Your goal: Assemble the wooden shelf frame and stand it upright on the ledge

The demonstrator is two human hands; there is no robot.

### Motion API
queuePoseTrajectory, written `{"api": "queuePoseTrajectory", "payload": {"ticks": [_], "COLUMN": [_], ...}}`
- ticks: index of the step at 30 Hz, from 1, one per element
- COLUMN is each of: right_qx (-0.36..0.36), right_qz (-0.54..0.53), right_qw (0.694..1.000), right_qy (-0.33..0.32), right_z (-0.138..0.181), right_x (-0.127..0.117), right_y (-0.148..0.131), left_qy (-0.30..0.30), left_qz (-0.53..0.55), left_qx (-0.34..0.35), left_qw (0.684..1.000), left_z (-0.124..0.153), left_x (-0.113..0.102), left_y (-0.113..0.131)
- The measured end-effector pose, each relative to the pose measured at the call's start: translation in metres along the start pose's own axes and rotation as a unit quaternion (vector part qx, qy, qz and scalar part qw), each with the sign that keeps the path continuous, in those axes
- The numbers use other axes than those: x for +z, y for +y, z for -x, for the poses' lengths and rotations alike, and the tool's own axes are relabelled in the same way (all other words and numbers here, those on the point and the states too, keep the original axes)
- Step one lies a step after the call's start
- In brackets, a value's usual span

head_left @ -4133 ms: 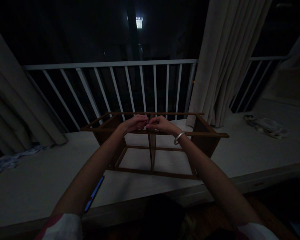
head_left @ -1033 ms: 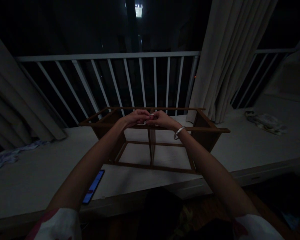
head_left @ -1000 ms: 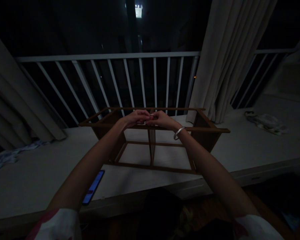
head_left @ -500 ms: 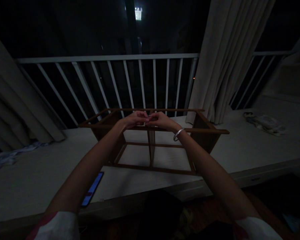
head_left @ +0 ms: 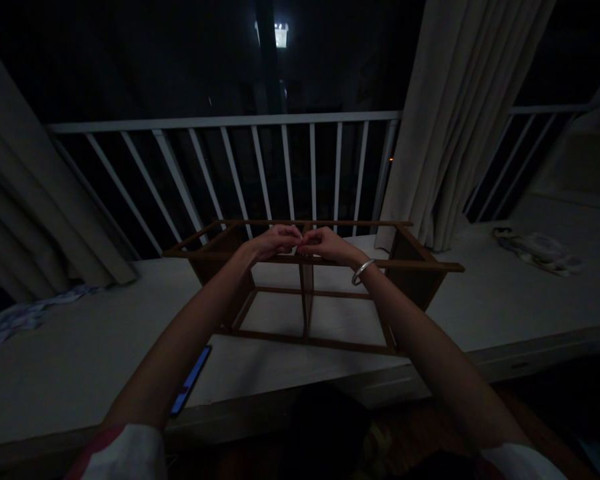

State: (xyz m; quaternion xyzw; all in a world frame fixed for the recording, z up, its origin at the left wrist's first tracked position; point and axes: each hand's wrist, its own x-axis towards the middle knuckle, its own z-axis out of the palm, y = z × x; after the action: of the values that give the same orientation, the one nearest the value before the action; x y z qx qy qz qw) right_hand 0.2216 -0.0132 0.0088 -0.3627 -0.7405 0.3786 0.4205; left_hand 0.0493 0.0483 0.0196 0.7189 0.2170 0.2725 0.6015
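A brown wooden shelf frame lies on the white ledge, its long bars running left to right and a divider in its middle. Over its upper front bar, near the divider, both my hands meet. The fingers of my left hand are pinched together, the tips almost touching those of my right hand. My right hand is pinched closed too, with a silver bangle on its wrist. Something tiny and pale seems to sit between the fingertips; it is too dark and small to name.
A phone with a lit screen lies on the ledge beside my left forearm. White railings stand behind the frame, with curtains at both sides. Crumpled cloth lies at the right, more fabric at the left.
The whole view has shifted slightly, so everything appears a little lower and further right. My fingertips have moved slightly against each other; both hands stay over the same bar.
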Motion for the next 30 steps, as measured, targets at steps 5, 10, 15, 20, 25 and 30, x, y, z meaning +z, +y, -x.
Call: {"api": "queuePoseTrajectory", "payload": {"ticks": [5,10,15,20,25,30], "right_qx": [0.007,0.009,0.003,0.002,0.005,-0.013], "right_qz": [0.012,0.009,0.007,0.011,0.021,0.009], "right_qw": [1.000,1.000,1.000,1.000,1.000,1.000], "right_qy": [-0.002,0.001,0.001,0.003,0.011,0.003], "right_z": [0.0012,0.0020,-0.0001,-0.0024,-0.0023,-0.0006], "right_x": [-0.0004,0.0006,0.0003,-0.0008,-0.0007,-0.0007], "right_y": [-0.0005,-0.0022,0.0014,0.0059,0.0047,0.0020], "left_qy": [-0.009,-0.026,-0.029,-0.029,-0.041,-0.035], "left_qz": [0.025,0.068,0.100,0.077,0.072,0.073], "left_qx": [0.007,0.000,-0.020,-0.013,0.001,0.006], "left_qw": [1.000,0.997,0.994,0.997,0.997,0.997], "left_z": [0.0005,-0.0003,0.0007,0.0018,0.0009,0.0015], "left_x": [0.0008,-0.0005,0.0007,0.0013,0.0011,0.0028], "left_y": [0.0005,0.0011,0.0060,0.0044,0.0018,0.0030]}}
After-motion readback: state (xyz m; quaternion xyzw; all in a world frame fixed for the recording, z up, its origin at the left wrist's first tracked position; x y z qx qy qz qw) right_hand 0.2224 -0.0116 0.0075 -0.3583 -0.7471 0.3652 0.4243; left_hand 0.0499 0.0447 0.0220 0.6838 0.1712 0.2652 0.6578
